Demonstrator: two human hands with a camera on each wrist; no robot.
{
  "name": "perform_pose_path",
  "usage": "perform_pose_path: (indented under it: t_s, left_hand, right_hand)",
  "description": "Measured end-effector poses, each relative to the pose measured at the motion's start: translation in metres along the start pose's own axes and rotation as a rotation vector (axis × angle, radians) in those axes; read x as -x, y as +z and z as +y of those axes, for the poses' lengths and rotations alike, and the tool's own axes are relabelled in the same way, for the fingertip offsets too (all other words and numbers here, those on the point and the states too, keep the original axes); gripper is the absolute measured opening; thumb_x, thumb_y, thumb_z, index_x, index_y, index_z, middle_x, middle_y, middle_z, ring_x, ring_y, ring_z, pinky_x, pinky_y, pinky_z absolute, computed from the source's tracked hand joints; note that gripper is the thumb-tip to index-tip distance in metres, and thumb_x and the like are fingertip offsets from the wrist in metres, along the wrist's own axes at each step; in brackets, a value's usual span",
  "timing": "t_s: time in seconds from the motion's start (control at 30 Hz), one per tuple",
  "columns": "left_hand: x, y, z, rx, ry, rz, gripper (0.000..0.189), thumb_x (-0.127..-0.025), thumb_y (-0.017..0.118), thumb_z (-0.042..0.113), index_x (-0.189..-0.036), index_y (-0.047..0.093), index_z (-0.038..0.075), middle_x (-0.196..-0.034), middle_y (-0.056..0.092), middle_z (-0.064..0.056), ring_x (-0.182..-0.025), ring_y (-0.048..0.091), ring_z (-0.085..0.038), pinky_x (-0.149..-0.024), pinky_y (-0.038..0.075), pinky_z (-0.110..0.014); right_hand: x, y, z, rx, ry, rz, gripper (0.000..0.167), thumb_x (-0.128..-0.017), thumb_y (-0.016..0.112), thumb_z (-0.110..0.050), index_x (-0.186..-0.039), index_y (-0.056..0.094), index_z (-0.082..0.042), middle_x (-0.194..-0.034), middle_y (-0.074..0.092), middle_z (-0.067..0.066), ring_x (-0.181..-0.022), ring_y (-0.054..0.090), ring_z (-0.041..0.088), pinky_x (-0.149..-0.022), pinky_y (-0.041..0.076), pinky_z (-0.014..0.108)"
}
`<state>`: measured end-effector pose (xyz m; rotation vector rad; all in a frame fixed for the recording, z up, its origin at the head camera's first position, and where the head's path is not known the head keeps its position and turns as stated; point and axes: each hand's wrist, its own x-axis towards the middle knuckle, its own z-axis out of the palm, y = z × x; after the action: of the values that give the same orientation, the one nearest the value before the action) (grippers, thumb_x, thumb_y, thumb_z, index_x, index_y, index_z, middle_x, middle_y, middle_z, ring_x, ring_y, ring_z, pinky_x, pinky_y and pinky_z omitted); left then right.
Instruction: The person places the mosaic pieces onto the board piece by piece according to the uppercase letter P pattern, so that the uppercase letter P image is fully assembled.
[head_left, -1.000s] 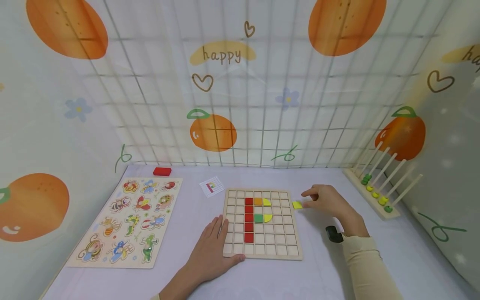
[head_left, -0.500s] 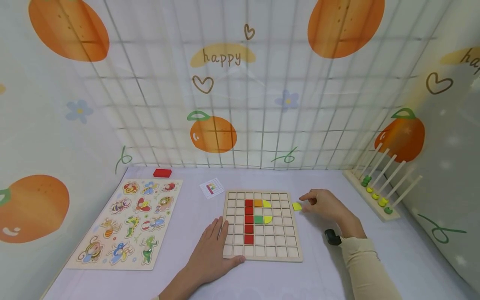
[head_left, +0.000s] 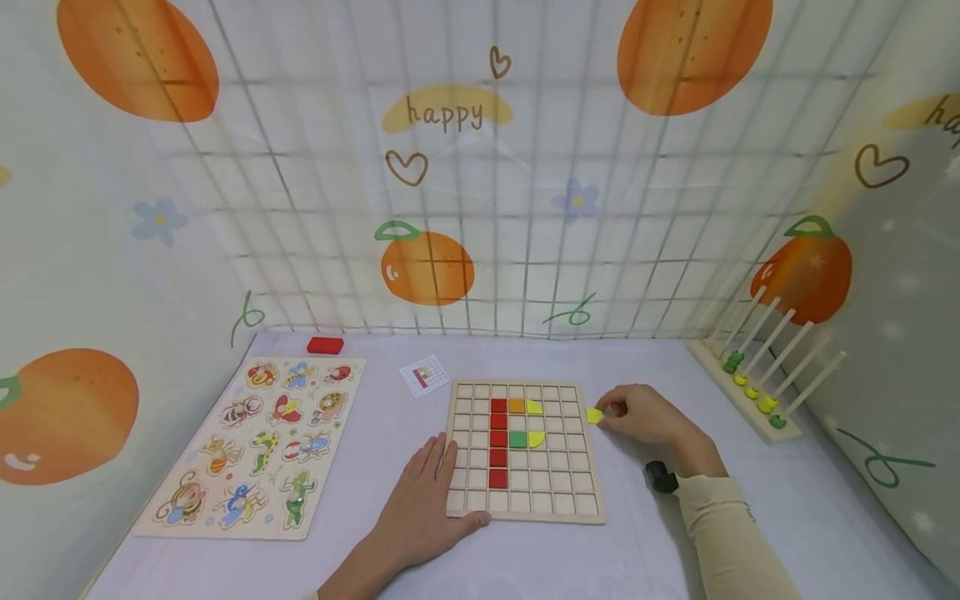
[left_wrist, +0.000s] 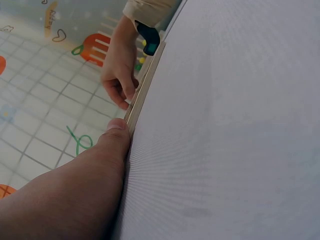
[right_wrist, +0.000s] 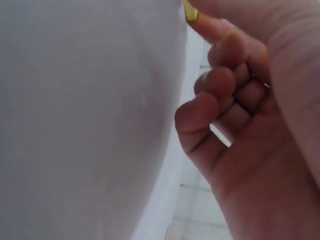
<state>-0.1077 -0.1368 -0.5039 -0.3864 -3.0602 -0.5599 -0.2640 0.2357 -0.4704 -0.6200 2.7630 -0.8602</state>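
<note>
My right hand [head_left: 647,414] pinches a small yellow quarter-circle tile [head_left: 594,416] between thumb and index finger, just right of the wooden grid board [head_left: 465,500]. In the right wrist view the yellow tile [right_wrist: 190,11] shows at the fingertips, the other fingers curled below it. My left hand [head_left: 420,500] lies with fingers straight along the board's left edge, its thumb at the front edge. Set in the board are a column of red square tiles [head_left: 498,439], an orange tile [head_left: 517,406], a green tile [head_left: 517,439] and two yellow quarter-circle tiles [head_left: 536,439].
Behind the board lies a small pattern card [head_left: 423,376]. An insect puzzle board [head_left: 251,446] is at the left, with a red block [head_left: 326,345] beyond it. A peg stand with beads [head_left: 750,392] stands at the right. Printed curtains [head_left: 510,250] surround the table.
My right index finger has come down to the thumb, and the two now grip the yellow tile, which appears slightly tilted. My left hand and the board have stayed put.
</note>
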Motion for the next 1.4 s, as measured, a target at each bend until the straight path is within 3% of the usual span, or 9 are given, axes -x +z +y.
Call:
perform_pose_path:
  t_s: [0.43,0.77,1.13,1.4]
  left_hand:
    - [0.000,0.001,0.000,-0.008,0.005,0.011,0.114,-0.082,0.056,0.084,-0.161,0.028,0.006,-0.169,0.023,-0.016,-0.158,0.020,-0.033,-0.126,0.025,-0.053]
    - [0.000,0.001,-0.001,-0.007,0.012,0.009,0.114,-0.082,0.056,0.083,-0.161,0.027,0.005,-0.170,0.022,-0.017,-0.158,0.019,-0.034,-0.127,0.024,-0.053]
    - [-0.001,0.001,0.000,-0.001,0.001,-0.008,0.116,-0.082,0.055,0.084,-0.162,0.026,0.006,-0.170,0.020,-0.016,-0.158,0.018,-0.034,-0.127,0.023,-0.053]
    - [-0.001,0.003,0.000,-0.020,-0.007,0.002,0.117,-0.081,0.052,0.087,-0.162,0.026,0.006,-0.170,0.020,-0.015,-0.158,0.018,-0.033,-0.127,0.024,-0.052]
  right_hand:
    - [0.000,-0.002,-0.010,0.005,0.044,0.030,0.022,-0.087,0.072,-0.016,-0.106,0.074,-0.005,-0.072,0.047,-0.001,-0.064,0.042,0.013,-0.057,0.035,0.025]
    - [-0.001,-0.006,-0.044,0.051,-0.081,0.032,0.020,-0.087,0.072,-0.017,-0.104,0.073,-0.006,-0.073,0.041,-0.002,-0.066,0.038,0.010,-0.060,0.033,0.025]
    - [-0.006,0.012,-0.068,0.113,-0.199,0.038,0.011,-0.088,0.075,-0.017,-0.096,0.072,-0.010,-0.070,0.038,-0.006,-0.069,0.041,0.009,-0.065,0.036,0.027]
    - [-0.013,0.023,-0.077,0.154,-0.194,0.017,0.012,-0.089,0.075,-0.018,-0.098,0.072,-0.011,-0.071,0.042,-0.006,-0.069,0.042,0.008,-0.066,0.037,0.026]
